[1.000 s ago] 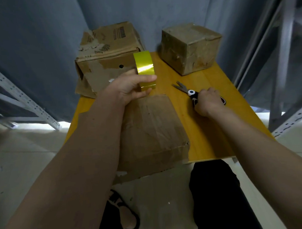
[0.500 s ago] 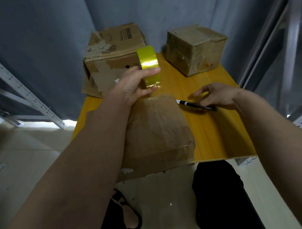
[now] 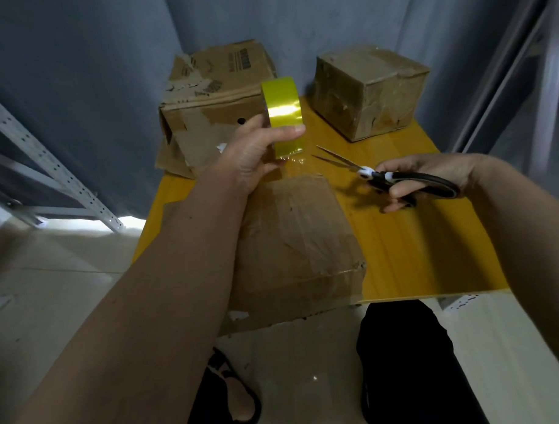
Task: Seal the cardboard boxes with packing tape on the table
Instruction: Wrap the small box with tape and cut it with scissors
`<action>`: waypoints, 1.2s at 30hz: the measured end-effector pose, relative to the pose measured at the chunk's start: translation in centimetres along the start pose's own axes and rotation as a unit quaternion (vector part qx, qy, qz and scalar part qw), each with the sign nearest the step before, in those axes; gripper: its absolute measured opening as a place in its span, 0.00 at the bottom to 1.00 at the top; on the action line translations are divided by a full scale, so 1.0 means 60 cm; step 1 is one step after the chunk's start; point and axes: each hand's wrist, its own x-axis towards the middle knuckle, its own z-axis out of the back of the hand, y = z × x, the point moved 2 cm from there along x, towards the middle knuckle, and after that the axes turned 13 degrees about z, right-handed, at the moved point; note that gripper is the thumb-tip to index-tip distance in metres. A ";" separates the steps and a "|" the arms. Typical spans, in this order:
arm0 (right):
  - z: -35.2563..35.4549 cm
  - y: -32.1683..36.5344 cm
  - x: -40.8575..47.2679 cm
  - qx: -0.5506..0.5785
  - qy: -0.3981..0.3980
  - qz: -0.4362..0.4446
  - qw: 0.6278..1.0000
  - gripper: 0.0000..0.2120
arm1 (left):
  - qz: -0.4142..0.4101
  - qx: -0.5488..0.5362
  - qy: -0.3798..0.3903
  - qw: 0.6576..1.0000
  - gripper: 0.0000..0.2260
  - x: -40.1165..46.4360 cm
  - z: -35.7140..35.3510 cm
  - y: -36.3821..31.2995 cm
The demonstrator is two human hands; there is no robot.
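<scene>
A flat cardboard box (image 3: 298, 239) lies at the near edge of the yellow table (image 3: 409, 248), its top covered in clear tape. My left hand (image 3: 254, 152) grips a yellow roll of packing tape (image 3: 282, 115) just above the box's far end; a clear strip runs from the roll down toward the box. My right hand (image 3: 426, 178) holds black-handled scissors (image 3: 375, 173) above the table, right of the box. The blades are parted and point left at the tape strip.
A torn, worn cardboard box (image 3: 211, 97) stands at the back left of the table and a smaller cube-shaped box (image 3: 369, 91) at the back right. Metal shelving uprights stand on both sides. My legs and a sandal show below the table's near edge.
My right hand has picked the scissors up off the table and turned them, blades parted, toward the tape strip. My left hand has kept the roll above the box's far end.
</scene>
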 end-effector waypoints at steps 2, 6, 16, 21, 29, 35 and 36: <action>-0.001 0.005 0.009 -0.018 0.017 0.000 1.000 0.36 | 0.001 -0.002 0.003 1.000 0.34 0.000 0.000 0.000; -0.001 0.027 0.032 -0.041 0.049 0.000 0.998 0.19 | 0.006 -0.012 0.014 1.000 0.31 0.000 0.000 0.000; 0.000 0.082 0.079 -0.140 0.075 0.010 0.987 0.23 | 0.037 -0.028 0.026 0.999 0.34 0.005 0.001 0.000; -0.001 0.087 0.084 -0.135 0.087 0.013 0.987 0.14 | 0.043 -0.052 0.034 0.997 0.33 0.011 0.000 0.004; 0.002 0.082 0.086 -0.137 0.091 0.036 0.986 0.14 | 0.019 -0.078 0.013 0.997 0.45 0.010 -0.001 0.002; 0.006 0.081 0.085 -0.169 0.082 0.028 0.982 0.25 | 0.009 -0.093 0.000 0.996 0.40 0.015 0.002 0.005; 0.006 0.079 0.085 -0.170 0.088 0.022 0.981 0.25 | 0.008 -0.098 -0.001 0.995 0.40 0.016 0.002 0.006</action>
